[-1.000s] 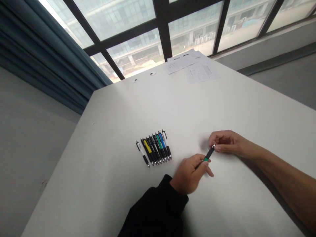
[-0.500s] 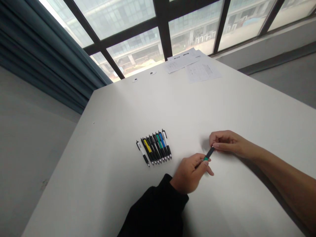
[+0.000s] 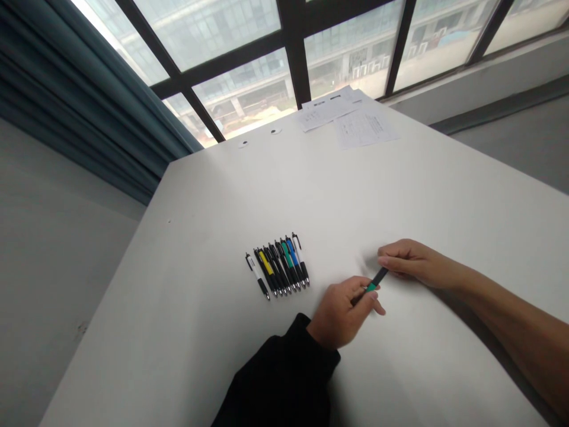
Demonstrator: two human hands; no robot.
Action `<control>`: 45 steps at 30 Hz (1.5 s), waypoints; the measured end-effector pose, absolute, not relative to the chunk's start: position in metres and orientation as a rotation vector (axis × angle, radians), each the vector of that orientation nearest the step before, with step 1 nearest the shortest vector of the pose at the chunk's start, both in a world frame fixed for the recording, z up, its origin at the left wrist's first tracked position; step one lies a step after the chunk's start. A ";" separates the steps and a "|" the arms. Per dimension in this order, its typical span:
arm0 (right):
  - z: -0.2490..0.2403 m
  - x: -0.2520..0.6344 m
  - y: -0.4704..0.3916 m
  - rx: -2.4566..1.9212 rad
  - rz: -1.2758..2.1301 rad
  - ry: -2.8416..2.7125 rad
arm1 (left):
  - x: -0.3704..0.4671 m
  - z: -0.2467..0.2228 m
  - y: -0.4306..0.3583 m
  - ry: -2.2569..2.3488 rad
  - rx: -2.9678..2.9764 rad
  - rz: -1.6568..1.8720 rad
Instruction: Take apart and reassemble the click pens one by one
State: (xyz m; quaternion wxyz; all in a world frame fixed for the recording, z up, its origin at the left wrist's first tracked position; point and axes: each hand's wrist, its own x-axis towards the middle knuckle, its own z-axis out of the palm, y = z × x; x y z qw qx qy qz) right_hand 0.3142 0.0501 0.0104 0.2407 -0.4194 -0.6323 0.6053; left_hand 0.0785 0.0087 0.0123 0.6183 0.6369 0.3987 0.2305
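My left hand (image 3: 344,311), in a black sleeve, is closed on a green and black pen (image 3: 372,286). The fingers of my right hand (image 3: 406,258) pinch the black end of the same pen, which slants up to the right between both hands. Left of my hands, a row of several pens lies side by side on the white table (image 3: 213,207). Among them are a yellow pen (image 3: 266,263), a green pen (image 3: 287,255), a blue pen (image 3: 292,252) and a white pen (image 3: 255,268) at the row's left end.
Printed papers (image 3: 367,128) lie at the table's far edge by the window. Two small round pieces (image 3: 275,131) are to their left. A blue curtain (image 3: 89,95) hangs at the left.
My right hand has shifted slightly down, its fingers now closer together on the pen's black end. My left hand and the row of pens look the same.
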 end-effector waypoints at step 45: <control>-0.012 0.234 0.011 -0.710 2.272 -0.936 | 0.069 0.008 0.028 0.778 0.652 1.142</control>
